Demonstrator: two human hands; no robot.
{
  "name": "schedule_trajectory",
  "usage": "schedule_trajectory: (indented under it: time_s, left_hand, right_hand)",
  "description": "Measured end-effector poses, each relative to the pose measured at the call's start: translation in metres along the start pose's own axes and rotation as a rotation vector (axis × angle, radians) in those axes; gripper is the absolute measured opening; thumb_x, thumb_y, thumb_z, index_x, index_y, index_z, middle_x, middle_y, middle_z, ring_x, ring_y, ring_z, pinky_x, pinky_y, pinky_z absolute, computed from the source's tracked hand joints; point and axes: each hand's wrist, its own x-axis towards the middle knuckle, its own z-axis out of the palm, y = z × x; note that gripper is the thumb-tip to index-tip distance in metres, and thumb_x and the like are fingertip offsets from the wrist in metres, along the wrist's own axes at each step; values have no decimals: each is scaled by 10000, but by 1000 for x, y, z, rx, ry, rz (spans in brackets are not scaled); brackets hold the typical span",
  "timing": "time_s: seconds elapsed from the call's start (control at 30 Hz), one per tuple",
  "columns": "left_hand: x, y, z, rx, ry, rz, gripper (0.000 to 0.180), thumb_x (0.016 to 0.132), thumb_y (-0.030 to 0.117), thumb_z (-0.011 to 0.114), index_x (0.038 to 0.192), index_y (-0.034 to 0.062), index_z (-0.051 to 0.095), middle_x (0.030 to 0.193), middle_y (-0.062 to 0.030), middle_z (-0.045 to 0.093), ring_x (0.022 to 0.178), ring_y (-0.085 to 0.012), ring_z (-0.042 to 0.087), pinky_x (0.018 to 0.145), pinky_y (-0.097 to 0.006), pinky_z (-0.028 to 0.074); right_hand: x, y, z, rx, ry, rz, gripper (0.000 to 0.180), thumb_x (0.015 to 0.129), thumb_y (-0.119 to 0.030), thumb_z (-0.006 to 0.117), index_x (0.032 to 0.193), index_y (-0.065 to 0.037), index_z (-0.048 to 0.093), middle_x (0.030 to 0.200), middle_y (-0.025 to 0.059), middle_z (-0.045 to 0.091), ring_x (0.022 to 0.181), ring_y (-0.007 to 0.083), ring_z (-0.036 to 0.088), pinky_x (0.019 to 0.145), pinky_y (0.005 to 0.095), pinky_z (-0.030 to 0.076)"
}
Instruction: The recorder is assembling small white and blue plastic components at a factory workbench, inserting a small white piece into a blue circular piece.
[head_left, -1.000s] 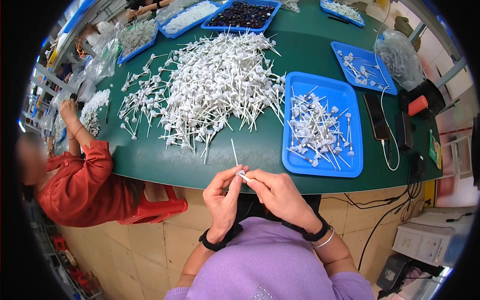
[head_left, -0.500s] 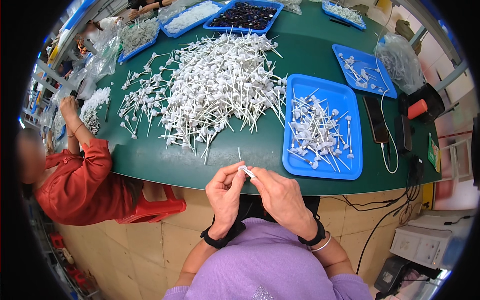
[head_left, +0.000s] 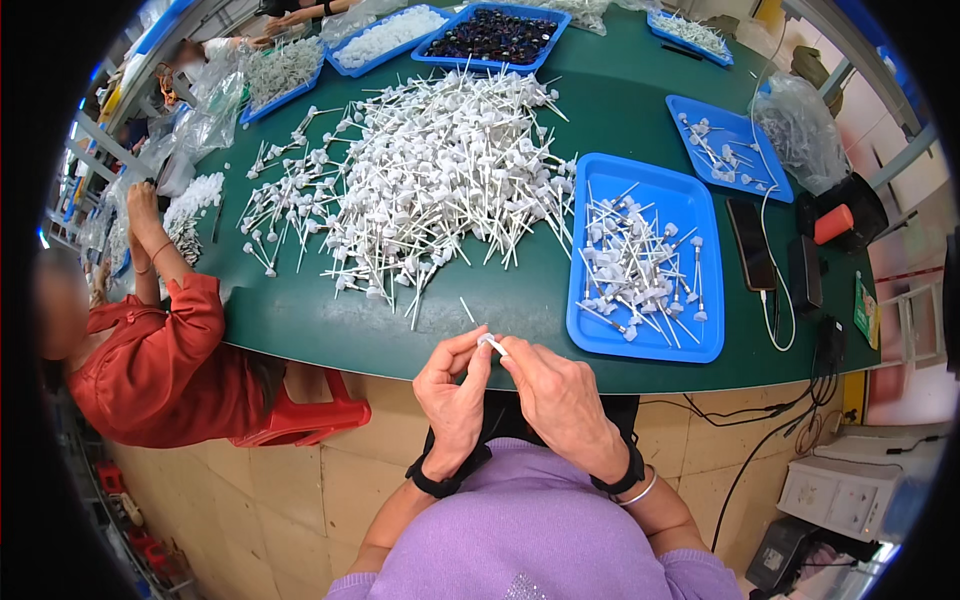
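Just over the table's near edge, my left hand (head_left: 454, 390) and my right hand (head_left: 562, 400) meet with fingers closed in a pinch. Between their fingertips is a small white pump head (head_left: 487, 341), its short white stem running toward my right fingers. A thin pale tube (head_left: 467, 310) shows just beyond my left fingertips; the fingers hide whether it joins the held piece. Ahead lies a large heap of white pump heads with thin tubes (head_left: 440, 180). To the right of my hands, a blue tray (head_left: 645, 174) holds more such pieces, some with a darker middle section.
A second blue tray (head_left: 742, 115) with a few pieces stands far right, near a phone (head_left: 750, 245) on a white cable. Trays of white parts (head_left: 395, 38) and dark parts (head_left: 492, 36) line the back. On the left, a person in red (head_left: 150, 370) works beside a red stool (head_left: 305, 415).
The thin tube beyond my left fingertips has swung from nearly upright to leaning left. Both hands keep their pinch, with only slight finger movement. The person in red has shifted their hands.
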Motion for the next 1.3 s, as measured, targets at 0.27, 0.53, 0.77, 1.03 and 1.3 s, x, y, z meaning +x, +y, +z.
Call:
schedule_trajectory:
  time_s: [0.27,0.53,0.77,1.03,1.3]
  left_hand:
    - [1,-5,-1,-262,-21,-113,213,953,8,609,1153,-65,620,1002,-159,723,885,-137,687,852,-268,542]
    - [0,-7,0,-266,-37,-116,206,948,11,613,1144,-50,630,963,-165,724,915,-182,701,896,-303,531]
    - [-2,-5,-2,-209,-65,-55,202,967,13,595,1154,-62,612,1040,-185,716,961,-158,684,905,-273,511]
    - [1,-8,0,-214,-82,-42,198,969,2,582,1154,-64,608,1052,-189,714,982,-164,683,893,-267,516]
    - [3,-5,-1,-77,-66,31,194,953,-5,597,1139,-51,625,1016,-171,719,977,-186,693,873,-277,525]
  right_hand:
    - [2,8,0,383,-81,171,191,984,-137,552,1109,-16,629,775,190,669,690,377,658,556,410,493]
    - [6,24,-6,635,-271,287,260,1018,-186,522,1143,1,652,594,47,539,514,97,506,485,290,412]
    - [14,42,-10,923,-481,397,281,1041,-221,490,1114,-9,660,587,-22,512,486,31,423,436,220,332]
    - [9,36,-6,949,-404,433,286,1052,-234,472,1120,-15,643,582,-41,490,438,7,358,391,194,270]
    - [7,39,-3,1266,-473,540,281,1058,-231,454,1136,-20,621,600,-33,493,435,18,376,389,190,278]
